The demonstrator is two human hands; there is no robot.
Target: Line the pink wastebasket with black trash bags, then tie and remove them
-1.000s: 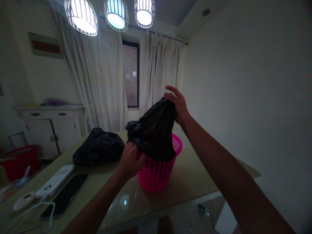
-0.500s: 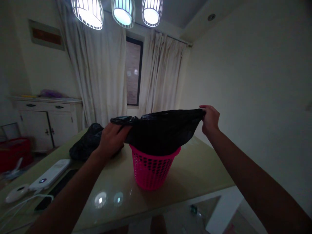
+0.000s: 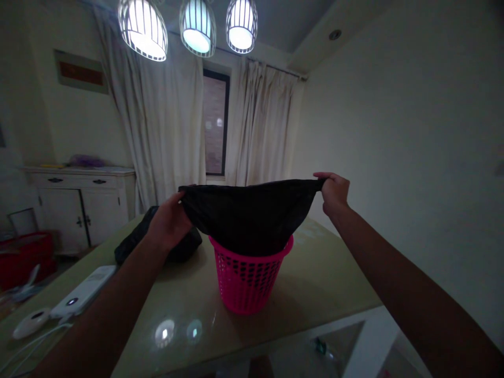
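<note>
A black garbage bag [image 3: 252,215] is stretched wide above a pink perforated plastic basket [image 3: 248,281], its lower part down inside the rim. My left hand [image 3: 169,220] pinches the bag's upper left corner. At the opposite corner my right hand [image 3: 334,191] grips the edge with closed fingers. The basket stands upright on a glossy pale table [image 3: 315,281]. Inside the basket, the dark bag shows through the holes of the upper wall. Behind my left forearm lies another bunched black plastic bag [image 3: 185,247], partly hidden.
On the table's left side are a white power strip [image 3: 84,291], a round white device [image 3: 31,323] and white cables. A white cabinet [image 3: 81,210] stands at the back left near a red box [image 3: 27,260]. Under the table's front edge lies a clear bottle [image 3: 328,350].
My left hand has shifted slightly left and up, drawing the bag's crumpled left edge out straight. My right hand has moved a little to the left. The basket remains standing in place.
</note>
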